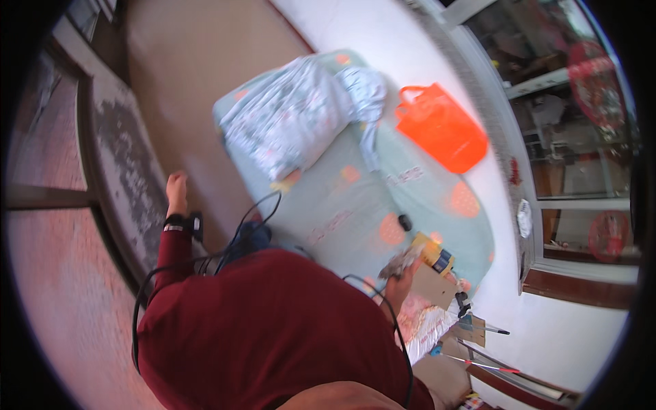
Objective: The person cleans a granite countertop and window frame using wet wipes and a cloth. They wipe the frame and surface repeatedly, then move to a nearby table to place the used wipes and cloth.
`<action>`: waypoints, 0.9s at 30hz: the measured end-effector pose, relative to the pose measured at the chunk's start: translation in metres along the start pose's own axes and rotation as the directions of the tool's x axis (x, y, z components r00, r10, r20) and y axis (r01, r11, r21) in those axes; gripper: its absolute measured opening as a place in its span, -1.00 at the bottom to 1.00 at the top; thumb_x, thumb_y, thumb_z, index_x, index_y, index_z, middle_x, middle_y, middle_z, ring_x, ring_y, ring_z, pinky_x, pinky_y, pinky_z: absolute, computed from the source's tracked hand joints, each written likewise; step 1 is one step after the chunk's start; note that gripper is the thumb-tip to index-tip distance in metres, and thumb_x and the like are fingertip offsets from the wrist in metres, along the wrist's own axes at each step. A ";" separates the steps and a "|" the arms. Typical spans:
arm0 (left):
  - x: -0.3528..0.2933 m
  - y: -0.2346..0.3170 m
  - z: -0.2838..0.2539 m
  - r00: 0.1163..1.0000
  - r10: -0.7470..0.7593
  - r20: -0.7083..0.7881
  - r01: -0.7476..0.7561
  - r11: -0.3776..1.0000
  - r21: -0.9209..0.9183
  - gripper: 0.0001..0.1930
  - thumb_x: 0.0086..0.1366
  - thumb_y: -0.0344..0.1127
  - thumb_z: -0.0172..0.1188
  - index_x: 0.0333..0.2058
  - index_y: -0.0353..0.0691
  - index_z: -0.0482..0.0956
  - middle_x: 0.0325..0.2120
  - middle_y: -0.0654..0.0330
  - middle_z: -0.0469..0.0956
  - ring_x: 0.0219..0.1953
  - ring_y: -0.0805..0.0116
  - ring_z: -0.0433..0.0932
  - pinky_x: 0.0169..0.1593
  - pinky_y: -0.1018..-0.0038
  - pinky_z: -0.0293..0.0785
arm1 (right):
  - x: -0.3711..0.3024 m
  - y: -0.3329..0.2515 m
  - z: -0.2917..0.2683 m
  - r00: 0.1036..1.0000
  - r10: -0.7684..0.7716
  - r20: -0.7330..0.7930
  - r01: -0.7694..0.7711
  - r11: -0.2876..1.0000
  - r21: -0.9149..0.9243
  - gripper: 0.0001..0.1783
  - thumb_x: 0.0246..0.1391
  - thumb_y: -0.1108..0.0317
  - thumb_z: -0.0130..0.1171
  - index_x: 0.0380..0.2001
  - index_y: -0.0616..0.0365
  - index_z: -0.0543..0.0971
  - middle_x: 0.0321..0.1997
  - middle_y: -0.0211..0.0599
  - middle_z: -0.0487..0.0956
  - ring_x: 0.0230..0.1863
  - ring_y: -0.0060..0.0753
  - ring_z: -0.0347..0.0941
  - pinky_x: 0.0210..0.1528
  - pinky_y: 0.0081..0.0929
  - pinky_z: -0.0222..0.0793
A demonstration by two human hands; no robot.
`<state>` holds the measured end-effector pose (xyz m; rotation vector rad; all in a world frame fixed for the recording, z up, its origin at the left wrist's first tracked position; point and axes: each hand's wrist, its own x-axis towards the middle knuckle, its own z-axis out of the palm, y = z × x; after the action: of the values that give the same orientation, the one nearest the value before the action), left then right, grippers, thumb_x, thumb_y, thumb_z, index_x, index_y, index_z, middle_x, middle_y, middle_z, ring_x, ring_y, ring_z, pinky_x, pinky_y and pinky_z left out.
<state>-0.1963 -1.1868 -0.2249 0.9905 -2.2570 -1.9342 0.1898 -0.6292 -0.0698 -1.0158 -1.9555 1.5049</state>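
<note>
My left hand (176,195) hangs off the left side of the bed with its fingers curled into a loose fist. Nothing shows in it. A dark band and a small device circle that wrist. By the bed's lower right corner, my right hand (400,288) grips a crumpled grey-brown cloth (402,262); its exact kind is blurred. Just beyond the cloth are a yellow box (425,244) with a dark blue part and a piece of brown cardboard (432,285). A small black object (405,223) rests on the bed sheet nearby.
The bed (328,205) has a pale green sheet with orange prints. A folded floral quilt (287,116) and an orange bag (444,130) lie on it. Glass-fronted windows (574,137) line the right wall. A black cable (236,239) loops around my body. A worn ledge (126,171) runs along the left.
</note>
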 end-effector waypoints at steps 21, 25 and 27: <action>-0.051 0.019 -0.208 0.954 -0.225 -0.198 0.213 0.974 -0.082 -0.71 0.25 -0.25 0.09 -0.05 -0.07 0.47 -0.23 0.37 0.47 -0.27 0.46 0.55 -0.29 0.56 0.36 | 0.093 -0.007 0.170 0.927 0.196 0.319 -0.348 0.764 0.543 -0.53 0.23 0.29 -0.05 0.17 0.24 0.31 0.16 -0.20 0.39 0.18 -0.23 0.30 0.19 -0.23 0.21; -0.080 0.015 -0.247 0.950 -0.195 -0.243 0.181 0.980 -0.078 -0.72 0.24 -0.26 0.10 -0.05 -0.06 0.47 -0.26 0.36 0.48 -0.32 0.47 0.54 -0.38 0.61 0.36 | 0.105 -0.003 0.222 0.884 0.255 0.392 -0.439 0.739 0.511 -0.56 0.25 0.30 -0.09 0.15 0.24 0.33 0.14 -0.20 0.41 0.15 -0.27 0.33 0.17 -0.28 0.22; -0.085 0.013 -0.268 0.942 -0.173 -0.288 0.156 0.984 -0.081 -0.72 0.20 -0.25 0.13 -0.09 -0.05 0.51 -0.36 0.37 0.49 -0.43 0.56 0.46 -0.47 0.62 0.30 | 0.107 -0.005 0.245 0.863 0.215 0.458 -0.455 0.726 0.516 -0.56 0.24 0.30 -0.07 0.15 0.24 0.34 0.11 -0.21 0.43 0.13 -0.27 0.35 0.16 -0.30 0.24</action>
<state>-0.0285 -1.3846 -0.1168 1.3951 -2.0018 -1.7519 -0.0582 -0.6947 -0.1437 -0.8586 -1.3249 2.4857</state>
